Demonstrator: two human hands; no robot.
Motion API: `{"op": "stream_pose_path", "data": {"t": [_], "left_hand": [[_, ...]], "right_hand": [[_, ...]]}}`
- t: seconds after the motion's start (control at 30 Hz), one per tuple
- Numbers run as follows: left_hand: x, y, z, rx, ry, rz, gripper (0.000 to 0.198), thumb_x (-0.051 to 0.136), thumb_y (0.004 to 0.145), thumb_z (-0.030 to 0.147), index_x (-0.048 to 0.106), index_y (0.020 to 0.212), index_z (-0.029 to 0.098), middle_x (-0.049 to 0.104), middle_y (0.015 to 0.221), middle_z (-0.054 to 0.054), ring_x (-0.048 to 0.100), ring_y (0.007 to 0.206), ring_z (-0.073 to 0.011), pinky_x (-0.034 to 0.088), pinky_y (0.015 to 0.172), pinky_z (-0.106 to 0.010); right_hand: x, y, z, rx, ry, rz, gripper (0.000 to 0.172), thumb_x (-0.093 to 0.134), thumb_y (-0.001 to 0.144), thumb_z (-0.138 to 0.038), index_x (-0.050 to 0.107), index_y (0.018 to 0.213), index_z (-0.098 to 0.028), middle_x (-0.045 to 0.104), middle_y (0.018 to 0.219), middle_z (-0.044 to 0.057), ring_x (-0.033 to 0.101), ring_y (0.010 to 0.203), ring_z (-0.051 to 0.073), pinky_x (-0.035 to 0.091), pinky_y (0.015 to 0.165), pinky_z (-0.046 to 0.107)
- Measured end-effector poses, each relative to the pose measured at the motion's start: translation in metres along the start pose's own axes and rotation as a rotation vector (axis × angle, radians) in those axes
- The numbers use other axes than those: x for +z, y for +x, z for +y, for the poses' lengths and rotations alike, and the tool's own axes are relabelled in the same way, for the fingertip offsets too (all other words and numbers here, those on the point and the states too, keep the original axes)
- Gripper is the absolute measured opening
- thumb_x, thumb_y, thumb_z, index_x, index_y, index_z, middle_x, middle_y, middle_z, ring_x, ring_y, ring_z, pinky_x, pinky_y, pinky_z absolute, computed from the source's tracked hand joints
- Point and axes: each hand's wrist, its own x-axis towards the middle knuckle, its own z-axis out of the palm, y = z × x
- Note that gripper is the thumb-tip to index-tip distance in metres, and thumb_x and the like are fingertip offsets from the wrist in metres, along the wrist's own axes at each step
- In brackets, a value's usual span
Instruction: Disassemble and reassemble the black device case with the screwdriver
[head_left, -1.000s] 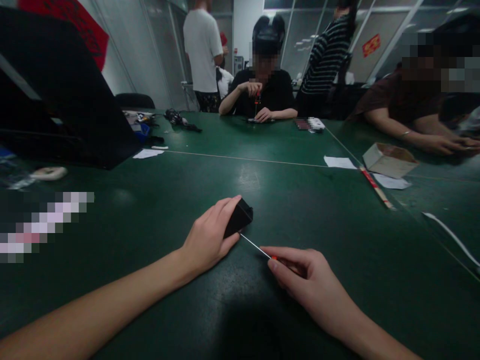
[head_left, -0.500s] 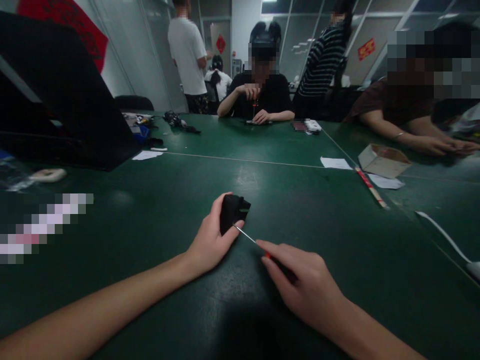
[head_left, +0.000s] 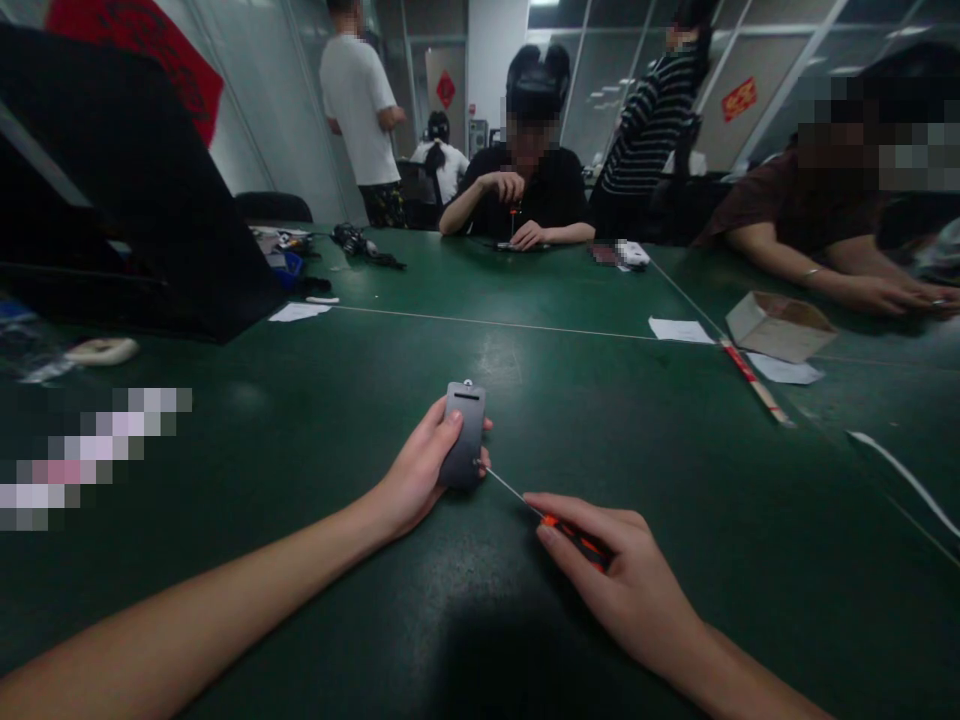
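Observation:
My left hand grips a small dark grey device, a flat slab with a slot near its top, held upright on the green table. My right hand is closed on a thin screwdriver with a red and black handle. Its metal tip touches the lower right edge of the device.
A black open case stands at the left. A cardboard box, paper slips and a red-and-white stick lie at the right. Across the table a seated person works with a screwdriver; another person's arms rest at the right.
My left hand has turned the device so that its flat grey face with the slot now stands toward me. The screwdriver tip has stayed against its lower edge.

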Motion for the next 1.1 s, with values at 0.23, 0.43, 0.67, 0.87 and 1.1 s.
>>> {"op": "stream_pose_path", "data": {"t": [0.23,0.43,0.67,0.87,1.1], "left_hand": [[-0.0037,-0.0006,-0.0056,0.035,0.068,-0.02,0.041,0.057,0.092,0.047,0.047,0.121,0.02,0.061,0.113,-0.009,0.062,0.069,-0.0124,0.046,0.059,-0.025],[-0.0045,-0.0005,-0.0062,0.084,0.101,0.006,0.043,0.057,0.091,0.047,0.047,0.124,0.021,0.062,0.113,-0.009,0.062,0.07,-0.0126,0.048,0.06,-0.025],[-0.006,-0.001,-0.007,0.095,0.12,0.026,0.042,0.057,0.091,0.047,0.048,0.123,0.021,0.062,0.113,-0.009,0.063,0.071,-0.0132,0.048,0.061,-0.025],[-0.0048,0.0004,-0.0074,0.093,0.07,0.025,0.04,0.056,0.092,0.048,0.047,0.12,0.02,0.063,0.11,-0.009,0.062,0.067,-0.0127,0.047,0.058,-0.025],[-0.0003,-0.0005,-0.0033,0.039,-0.005,0.078,0.038,0.055,0.091,0.049,0.051,0.109,0.017,0.064,0.1,-0.007,0.063,0.072,-0.0142,0.049,0.067,-0.028]], "right_hand": [[0.0,-0.0008,-0.0011,-0.05,0.006,-0.018,0.028,0.056,0.092,-0.028,0.072,0.116,-0.025,0.077,0.107,0.006,0.074,0.095,0.023,0.057,0.087,0.034],[-0.0001,-0.0006,-0.0019,-0.049,0.0,-0.03,0.029,0.056,0.093,-0.029,0.072,0.117,-0.026,0.077,0.107,0.007,0.074,0.094,0.023,0.057,0.087,0.037],[-0.0005,-0.0004,-0.0019,-0.028,-0.035,-0.026,0.029,0.055,0.093,-0.03,0.072,0.116,-0.025,0.077,0.108,0.007,0.073,0.094,0.023,0.055,0.087,0.036],[-0.001,-0.0004,-0.0008,0.018,-0.056,-0.021,0.029,0.055,0.092,-0.033,0.073,0.114,-0.026,0.078,0.106,0.006,0.073,0.092,0.024,0.054,0.087,0.04],[-0.001,0.0018,-0.0009,0.043,-0.034,-0.043,0.029,0.053,0.093,-0.037,0.073,0.111,-0.025,0.078,0.099,0.005,0.073,0.085,0.022,0.053,0.082,0.037]]}}
